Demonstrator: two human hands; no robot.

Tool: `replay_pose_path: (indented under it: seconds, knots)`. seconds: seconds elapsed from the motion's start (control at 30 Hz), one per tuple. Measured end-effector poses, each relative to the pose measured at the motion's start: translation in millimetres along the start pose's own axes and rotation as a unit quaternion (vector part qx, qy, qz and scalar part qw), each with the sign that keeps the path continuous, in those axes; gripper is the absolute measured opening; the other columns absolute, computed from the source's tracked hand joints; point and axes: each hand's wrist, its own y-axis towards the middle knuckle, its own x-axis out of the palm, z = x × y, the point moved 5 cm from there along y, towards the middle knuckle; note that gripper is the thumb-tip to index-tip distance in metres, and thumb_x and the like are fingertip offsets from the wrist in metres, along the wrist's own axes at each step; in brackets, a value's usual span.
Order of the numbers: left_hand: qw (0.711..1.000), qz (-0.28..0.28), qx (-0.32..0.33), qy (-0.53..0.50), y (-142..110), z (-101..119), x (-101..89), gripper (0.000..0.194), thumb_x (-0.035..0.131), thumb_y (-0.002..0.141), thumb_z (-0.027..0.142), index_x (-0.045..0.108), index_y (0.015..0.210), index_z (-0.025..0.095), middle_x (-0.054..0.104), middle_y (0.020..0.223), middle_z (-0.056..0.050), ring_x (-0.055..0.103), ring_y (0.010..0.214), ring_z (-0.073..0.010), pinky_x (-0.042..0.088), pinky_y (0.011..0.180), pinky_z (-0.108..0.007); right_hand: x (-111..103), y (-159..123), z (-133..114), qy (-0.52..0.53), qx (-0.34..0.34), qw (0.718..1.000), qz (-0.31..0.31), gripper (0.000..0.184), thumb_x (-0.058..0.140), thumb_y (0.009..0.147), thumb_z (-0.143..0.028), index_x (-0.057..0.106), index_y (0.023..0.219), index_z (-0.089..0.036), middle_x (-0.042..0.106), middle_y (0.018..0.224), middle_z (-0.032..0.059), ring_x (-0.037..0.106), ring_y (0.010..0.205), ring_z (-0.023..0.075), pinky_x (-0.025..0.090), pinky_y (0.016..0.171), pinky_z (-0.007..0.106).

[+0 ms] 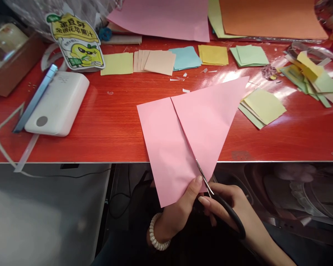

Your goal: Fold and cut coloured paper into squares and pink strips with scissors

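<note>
A sheet of pink paper [166,147] is held tilted over the table's front edge, its far part above the red tabletop. My left hand [184,207] grips its near edge, the thumb on top and the other fingers hidden beneath. My right hand [233,207] holds black-handled scissors [230,212]. Their metal blades meet the paper just right of my left thumb. A long slit runs from the blades to the far edge, splitting the sheet into a left strip and a right piece [211,118]. My right fingers are partly hidden behind the handles.
Small stacks of yellow-green [116,63], peach [159,62], blue [184,58], yellow [213,54] and green paper [249,55] line the table. A pale green stack [263,105] lies right of the sheet, near scraps [316,75]. A white power bank [58,103] sits left.
</note>
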Motion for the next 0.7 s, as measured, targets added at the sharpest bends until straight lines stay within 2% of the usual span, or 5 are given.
replay_pose_path:
  seconds: [0.23,0.4,0.53,0.7]
  knots:
    - [0.999,0.004,0.027,0.02,0.1,1.0,-0.1,0.049,0.045,0.09,0.047,0.055,0.055,0.015,0.054,0.053,0.0,0.056,0.056,-0.0108,0.049,0.061,-0.021,0.2,-0.7,-2.4,-0.015,0.011,1.0,0.006,0.038,0.064,0.076,-0.049,0.053,0.06,-0.016,0.046,0.044,-0.0034,0.044,0.042,0.0094,0.031,0.043,0.021]
    - [0.999,-0.03,-0.01,0.026,-0.1,-2.5,1.9,0.054,0.037,0.092,0.05,0.058,0.058,0.013,0.054,0.053,-0.002,0.056,0.055,-0.0121,0.048,0.061,-0.024,1.2,0.0,-3.9,-0.01,0.024,1.0,0.013,0.042,0.063,0.074,-0.054,0.053,0.059,-0.016,0.047,0.044,-0.0025,0.044,0.042,0.0099,0.03,0.043,0.021]
    - [0.999,-0.027,0.002,0.038,-0.9,0.6,2.6,0.051,0.039,0.093,0.046,0.056,0.057,0.014,0.053,0.052,0.0,0.055,0.052,-0.0107,0.047,0.058,-0.022,1.7,0.6,-3.3,-0.019,0.025,0.999,0.015,0.041,0.063,0.075,-0.053,0.054,0.059,-0.016,0.047,0.044,-0.0027,0.043,0.042,0.0095,0.029,0.043,0.022]
    - [0.999,-0.003,0.016,0.048,-2.9,4.4,3.4,0.044,0.042,0.093,0.039,0.051,0.056,0.017,0.051,0.05,0.001,0.054,0.053,-0.0103,0.048,0.062,-0.023,0.3,0.3,-3.6,-0.021,0.023,0.999,0.019,0.042,0.063,0.075,-0.054,0.055,0.06,-0.016,0.048,0.044,-0.0023,0.044,0.043,0.0102,0.029,0.044,0.022]
